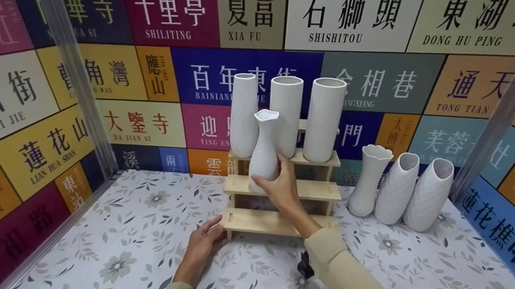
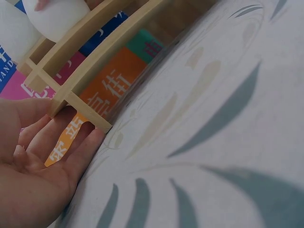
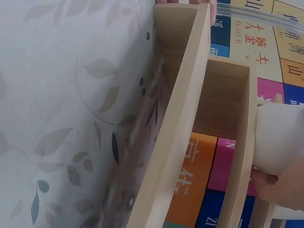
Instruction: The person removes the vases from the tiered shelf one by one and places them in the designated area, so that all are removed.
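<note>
My right hand grips the lower body of a white bottle-shaped vase with a wavy rim, thumb in front and fingers on its right side. This vase is upright at the left part of the middle step of a wooden three-step stand; whether its base rests there cannot be told. My left hand is low at the stand's left front corner. In the left wrist view, its relaxed fingers touch the end and front leg of the lowest step.
Three tall white vases stand on the top step: a slim smooth one and two ribbed ones. Right of the stand, a ruffled-rim vase and two slant-mouthed vases stand on the floral tablecloth.
</note>
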Demonstrator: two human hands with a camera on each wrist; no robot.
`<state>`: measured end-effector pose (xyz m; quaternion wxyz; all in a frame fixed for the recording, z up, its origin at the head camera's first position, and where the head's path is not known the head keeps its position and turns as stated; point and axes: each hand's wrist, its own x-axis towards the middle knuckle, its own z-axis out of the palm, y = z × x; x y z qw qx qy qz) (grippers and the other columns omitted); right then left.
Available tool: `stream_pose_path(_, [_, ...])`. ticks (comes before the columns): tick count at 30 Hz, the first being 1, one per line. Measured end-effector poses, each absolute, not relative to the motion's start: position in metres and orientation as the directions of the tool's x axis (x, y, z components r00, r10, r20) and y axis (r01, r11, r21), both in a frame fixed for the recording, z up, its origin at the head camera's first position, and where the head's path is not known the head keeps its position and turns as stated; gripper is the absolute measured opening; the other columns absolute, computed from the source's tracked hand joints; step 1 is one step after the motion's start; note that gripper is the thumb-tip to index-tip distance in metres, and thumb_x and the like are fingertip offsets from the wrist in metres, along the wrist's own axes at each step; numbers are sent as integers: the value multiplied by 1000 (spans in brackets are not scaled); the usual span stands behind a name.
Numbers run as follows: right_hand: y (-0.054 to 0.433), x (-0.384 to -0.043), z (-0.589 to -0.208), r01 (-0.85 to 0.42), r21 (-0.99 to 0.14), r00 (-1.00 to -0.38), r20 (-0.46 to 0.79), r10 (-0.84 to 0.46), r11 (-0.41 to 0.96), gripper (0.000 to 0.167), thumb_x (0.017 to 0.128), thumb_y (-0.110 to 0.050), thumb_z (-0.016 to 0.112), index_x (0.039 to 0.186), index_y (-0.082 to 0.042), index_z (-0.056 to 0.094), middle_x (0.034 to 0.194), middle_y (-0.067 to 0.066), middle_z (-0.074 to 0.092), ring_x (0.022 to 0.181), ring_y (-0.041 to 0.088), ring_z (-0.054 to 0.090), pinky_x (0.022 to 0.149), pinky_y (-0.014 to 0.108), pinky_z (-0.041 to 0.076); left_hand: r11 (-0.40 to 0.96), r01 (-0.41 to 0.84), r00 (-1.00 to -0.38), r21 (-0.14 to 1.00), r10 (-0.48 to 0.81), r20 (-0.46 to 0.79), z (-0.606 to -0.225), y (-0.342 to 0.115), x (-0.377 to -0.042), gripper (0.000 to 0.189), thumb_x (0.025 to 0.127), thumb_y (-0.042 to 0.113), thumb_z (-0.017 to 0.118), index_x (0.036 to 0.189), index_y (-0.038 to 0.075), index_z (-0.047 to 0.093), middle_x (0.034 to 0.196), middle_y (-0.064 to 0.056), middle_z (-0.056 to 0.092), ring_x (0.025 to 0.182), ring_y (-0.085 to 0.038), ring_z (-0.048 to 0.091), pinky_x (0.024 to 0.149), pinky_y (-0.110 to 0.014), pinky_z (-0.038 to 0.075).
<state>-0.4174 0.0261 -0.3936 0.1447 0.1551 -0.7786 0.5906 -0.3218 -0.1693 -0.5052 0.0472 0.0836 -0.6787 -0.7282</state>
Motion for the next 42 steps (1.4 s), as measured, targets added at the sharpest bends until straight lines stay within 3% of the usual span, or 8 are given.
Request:
stream_pose_path(7, [31, -412, -394, -431, -856, -897, 440, -36, 285, 88, 77, -26, 87, 148, -7, 40, 144, 17, 45, 133, 35, 49, 112, 55, 45, -103, -61, -981, 993, -178, -79, -507, -169, -323, 51, 105, 23, 54, 150, 3, 43, 146, -25, 53, 130, -31, 59, 102, -35, 56])
stream_pose_path(13, [48, -402, -384, -421, -878, -903, 430, -10, 226, 86, 75, -24, 88, 146, -8, 42, 143, 15, 48, 131, 33, 51, 109, 53, 49, -96, -48, -982, 994, -178, -65, -507, -169, -323, 51, 104, 23, 54, 150, 3, 44, 148, -24, 51, 132, -33, 57, 104, -37, 55])
stream_pose_path(20, [79, -387, -367, -420, -872, -899, 438, 15, 252, 88, 75, -24, 89, 148, -10, 42, 143, 17, 51, 131, 35, 52, 108, 56, 50, -113, -32, -982, 993, -181, -52, -508, -170, -322, 50, 104, 22, 54, 150, 4, 44, 147, -24, 52, 132, -32, 57, 102, -35, 56])
stream_pose_path(32, [147, -354, -359, -431, -872, -890, 453, 48, 234, 92, 76, -17, 89, 151, -8, 38, 139, 16, 53, 121, 28, 54, 100, 47, 53, -99, -46, -979, 994, -196, -65, -509, -167, -326, 49, 104, 21, 54, 149, 3, 45, 146, -24, 53, 131, -33, 58, 101, -34, 57])
stream_pose_path(42, [196, -356, -371, -373, -886, -894, 423, 151, 274, 91, 80, -16, 85, 154, -6, 32, 153, 16, 41, 130, 36, 52, 105, 55, 51, -111, -39, -981, 993, -186, -59, -509, -169, -325, 49, 105, 19, 53, 149, 2, 44, 148, -25, 51, 132, -33, 57, 101, -33, 57])
